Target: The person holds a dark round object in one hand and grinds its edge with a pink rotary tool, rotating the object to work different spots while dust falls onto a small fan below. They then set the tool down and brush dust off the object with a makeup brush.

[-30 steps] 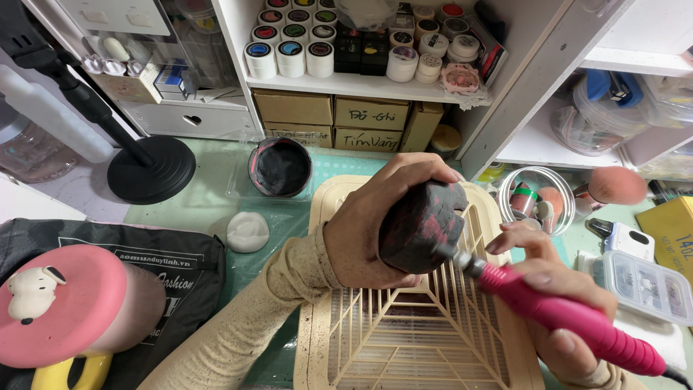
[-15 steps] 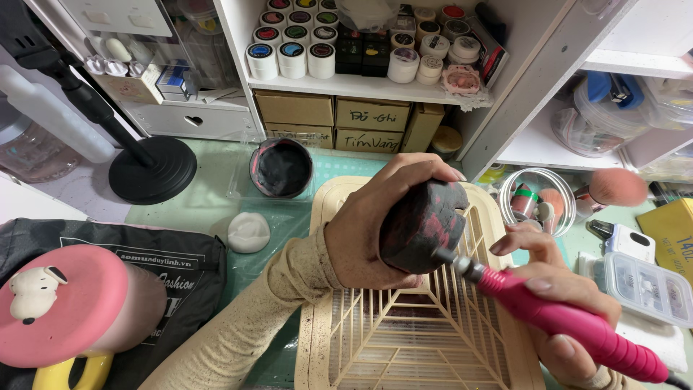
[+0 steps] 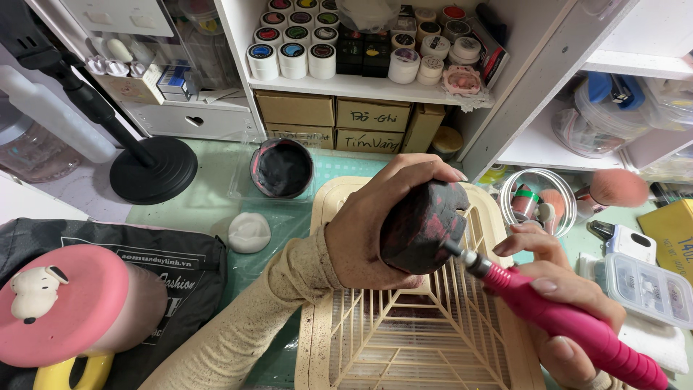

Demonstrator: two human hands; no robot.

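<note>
At the centre of the frame the left hand [image 3: 375,224] comes in from the lower left with the wrist bent, and its fingers are wrapped around a dark rounded lump with pink stains [image 3: 422,225]. The right hand [image 3: 559,303], at the lower right, holds one pink pen-shaped rotary tool [image 3: 570,325] like a pencil, fingers closed on its body; its metal tip touches the lump (the very point of contact is hard to see). Both are above one cream slatted plastic tray [image 3: 404,347], which is cut off by the lower edge. On the green bench [image 3: 209,202] behind stand one black round pot [image 3: 281,168] and one small white lump [image 3: 249,232].
</note>
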